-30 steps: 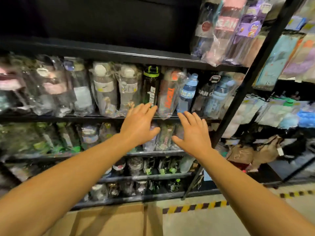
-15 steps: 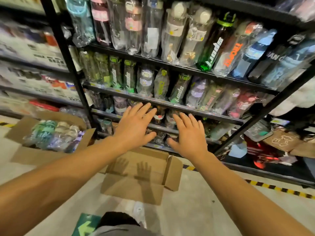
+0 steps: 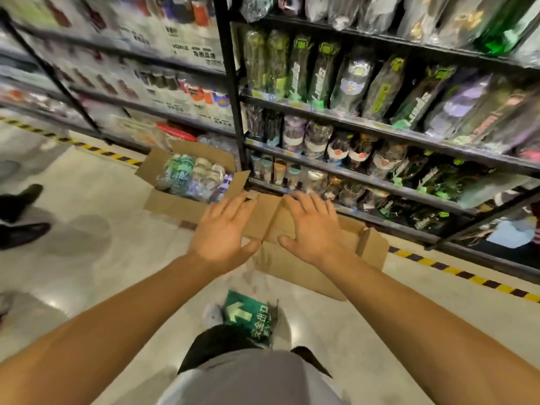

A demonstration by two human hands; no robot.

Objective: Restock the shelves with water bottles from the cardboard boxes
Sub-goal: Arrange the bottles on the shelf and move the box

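View: a second ago it faced the upper rows of the black metal shelving unit [image 3: 380,124]; half a second ago it had tipped toward the floor; now it looks steeply down, with the cartons in the middle of the frame.
Left hand: the left hand [image 3: 222,229] is empty, fingers straight and spread, palm down, just as in both earlier pictures; it now hangs over the near brown cardboard box [image 3: 295,258] instead of in front of the shelves.
Right hand: the right hand [image 3: 314,226] is likewise flat, spread and holding nothing, to the right of the left hand and above the same carton.
Near box: it sits on the floor close to the shelf foot with its flaps up; the hands hide its inside, so whether it holds stock cannot be told.
Far box: an open brown cardboard box [image 3: 175,204] to the left and farther off, beside the shelf upright.
Water bottles: clear plastic-wrapped water bottles with green and pale caps [image 3: 193,178] lie packed in that far box, none touched by either hand.
Shelves: the rows on the right look tightly filled.
Meaning: the turn from shelf to floor probably marks a reach for stock; no bottle has been picked up yet.
Bystander: dark shoes [image 3: 20,214] at the far left edge.
Floor: a green arrow sticker [image 3: 248,317] lies near the person's feet.
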